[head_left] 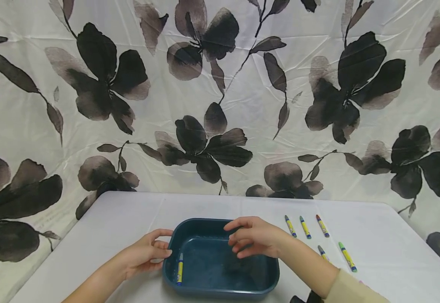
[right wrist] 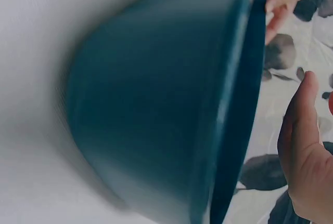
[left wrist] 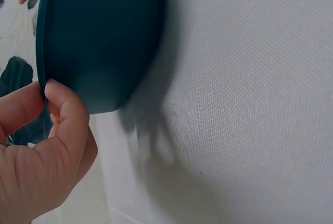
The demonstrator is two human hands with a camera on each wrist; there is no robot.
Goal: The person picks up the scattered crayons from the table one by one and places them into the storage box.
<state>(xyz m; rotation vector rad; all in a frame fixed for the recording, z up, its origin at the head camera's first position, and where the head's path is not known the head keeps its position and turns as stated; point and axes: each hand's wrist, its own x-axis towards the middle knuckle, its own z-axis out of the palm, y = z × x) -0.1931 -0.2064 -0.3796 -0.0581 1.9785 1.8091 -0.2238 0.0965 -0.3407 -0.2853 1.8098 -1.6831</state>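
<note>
A dark blue rectangular plastic tub [head_left: 220, 290] with rounded corners stands on the white table. My left hand [head_left: 145, 253] pinches its left rim between thumb and fingers, as the left wrist view also shows [left wrist: 52, 146]. Inside the tub, along its left side, lies a yellow-wrapped crayon [head_left: 180, 271] with a blue end. Over the tub's right part hovers my right hand [head_left: 255, 237], fingers loosely bent and spread, nothing seen between them. In the right wrist view its thumb [right wrist: 304, 125] points up beside the tub's rim; the other fingers are mostly out of that view.
Several yellow-wrapped crayons lie scattered right of the tub, among them one with a brown-red tip [head_left: 322, 226] and one with green ends [head_left: 347, 256]. A black object [head_left: 310, 297] shows at the bottom edge. Behind the table hangs a floral cloth [head_left: 204, 105].
</note>
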